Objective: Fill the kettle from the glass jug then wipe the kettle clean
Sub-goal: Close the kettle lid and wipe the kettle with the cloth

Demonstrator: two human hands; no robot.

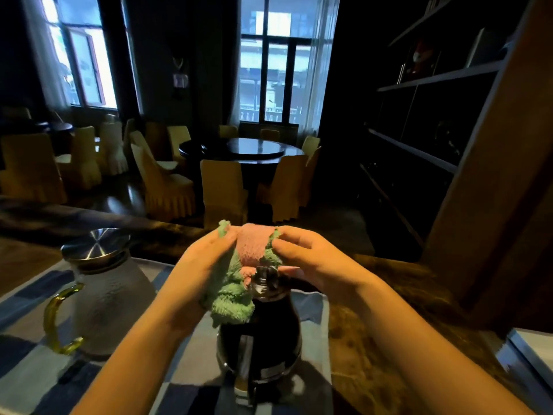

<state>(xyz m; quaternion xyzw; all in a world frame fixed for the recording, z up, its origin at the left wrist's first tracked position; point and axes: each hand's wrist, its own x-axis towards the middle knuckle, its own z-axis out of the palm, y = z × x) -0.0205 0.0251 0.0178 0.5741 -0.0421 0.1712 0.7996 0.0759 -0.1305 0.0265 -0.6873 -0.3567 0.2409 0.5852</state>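
A pink-and-green cloth is held above the kettle by both hands: the left hand has its fingers curled round the cloth's left edge, the right hand pinches the right. The dark kettle stands near centre on a checked mat (blue and grey). The jug, lid on, stands just left, apart from it.

kettle: top partly behind cloth
shelf: objs too dark to tell
forearms: cut by btm edge
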